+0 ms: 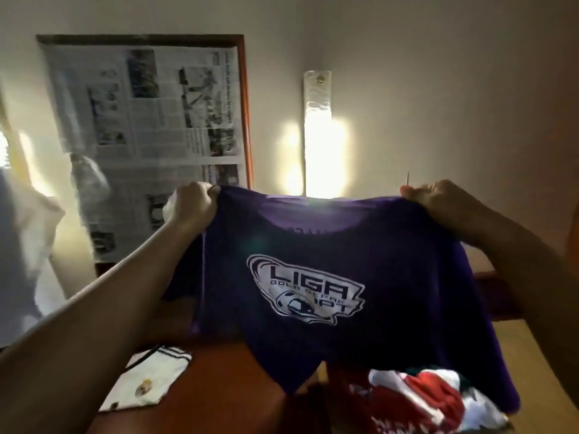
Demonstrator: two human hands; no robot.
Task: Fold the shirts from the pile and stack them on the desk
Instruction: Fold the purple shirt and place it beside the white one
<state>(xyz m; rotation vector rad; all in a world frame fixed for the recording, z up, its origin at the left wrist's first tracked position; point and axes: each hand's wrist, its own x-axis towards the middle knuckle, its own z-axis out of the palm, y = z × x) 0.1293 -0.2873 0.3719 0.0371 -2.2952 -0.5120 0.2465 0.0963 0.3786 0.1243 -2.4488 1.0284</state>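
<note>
Above the desk (238,380), a purple shirt (329,277) hangs spread out in the air, its white "LIGA" logo facing the camera. At one shoulder the left hand (192,205) grips the fabric with curled fingers; at the other shoulder the right hand (435,200) pinches it the same way. Below the hem, a pile of red and white shirts (432,402) lies on the desk. To the left, a folded white shirt (147,383) rests flat on the reddish wood. Behind, a newspaper (150,126) covers a framed opening, beside a glowing wall lamp (318,136).
</note>
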